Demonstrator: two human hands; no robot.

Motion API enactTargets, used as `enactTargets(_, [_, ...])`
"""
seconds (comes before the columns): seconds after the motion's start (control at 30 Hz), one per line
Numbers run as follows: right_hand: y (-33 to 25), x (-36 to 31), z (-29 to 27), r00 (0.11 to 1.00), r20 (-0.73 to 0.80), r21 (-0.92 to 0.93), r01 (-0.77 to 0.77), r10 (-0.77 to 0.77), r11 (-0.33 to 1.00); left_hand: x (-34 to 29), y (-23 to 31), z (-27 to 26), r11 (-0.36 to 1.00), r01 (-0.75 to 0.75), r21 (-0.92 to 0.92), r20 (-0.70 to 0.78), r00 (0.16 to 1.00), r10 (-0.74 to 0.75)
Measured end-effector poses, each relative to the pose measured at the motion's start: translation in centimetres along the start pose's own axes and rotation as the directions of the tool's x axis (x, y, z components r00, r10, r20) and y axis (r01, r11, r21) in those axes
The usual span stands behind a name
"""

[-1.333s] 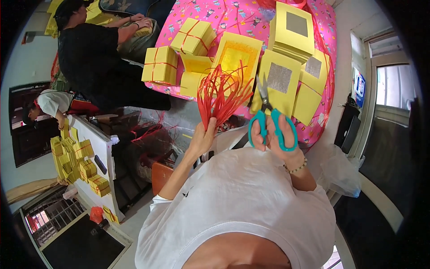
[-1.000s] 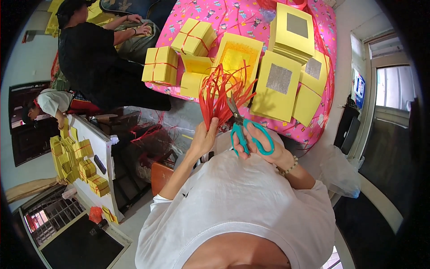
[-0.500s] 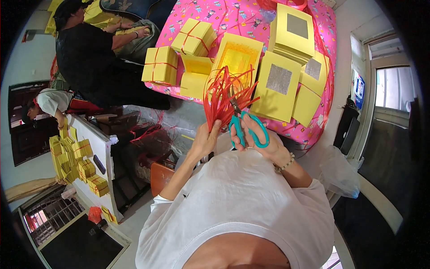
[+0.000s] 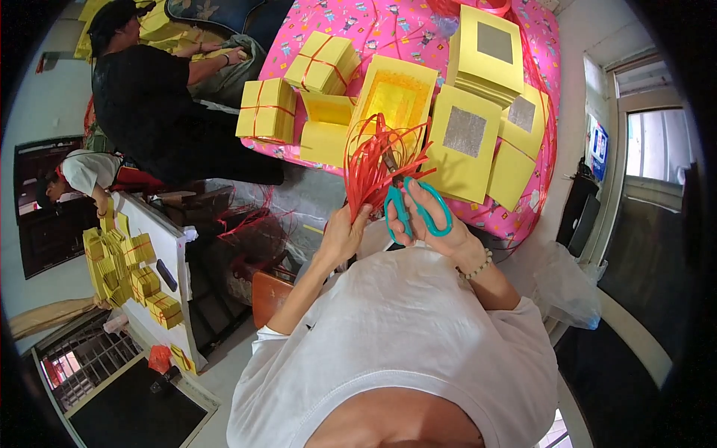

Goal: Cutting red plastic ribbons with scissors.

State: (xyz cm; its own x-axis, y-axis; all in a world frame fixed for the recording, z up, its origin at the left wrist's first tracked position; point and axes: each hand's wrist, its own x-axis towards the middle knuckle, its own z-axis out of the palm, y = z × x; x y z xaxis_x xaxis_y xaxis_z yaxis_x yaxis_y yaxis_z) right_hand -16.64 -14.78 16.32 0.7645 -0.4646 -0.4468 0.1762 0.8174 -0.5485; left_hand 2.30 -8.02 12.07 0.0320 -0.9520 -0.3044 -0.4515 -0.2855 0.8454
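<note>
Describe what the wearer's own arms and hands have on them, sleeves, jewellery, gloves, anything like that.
Both forearms are bare and come out of a white short-sleeved T-shirt. The left hand wears no glove, ring or band that shows. The right hand is also gloveless; its wrist carries a bracelet of small pale beads. No watch or markings are visible on either arm.

On the pink patterned tablecloth (image 4: pixel 358 26) lay 2 yellow boxes tied with red ribbon (image 4: pixel 267 110), an open yellow box (image 4: pixel 394 97) and windowed yellow lids (image 4: pixel 464 142). Beside its left edge sat a person in black (image 4: pixel 149 97).
</note>
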Motion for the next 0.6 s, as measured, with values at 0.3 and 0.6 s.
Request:
enactTargets(0.3, [0.03,0.11,-0.24,1.000,0.015,0.031,-0.022,0.021,0.999,0.05,0.35,-0.07,0.998,0.050,0.037,0.017,0.999,-0.051])
enactTargets(0.6, [-0.06,0.44,-0.52,0.998,-0.029,-0.022,-0.055,0.054,0.998,-0.05,0.02,-0.02,0.997,0.012,0.070,0.064,0.998,-0.017])
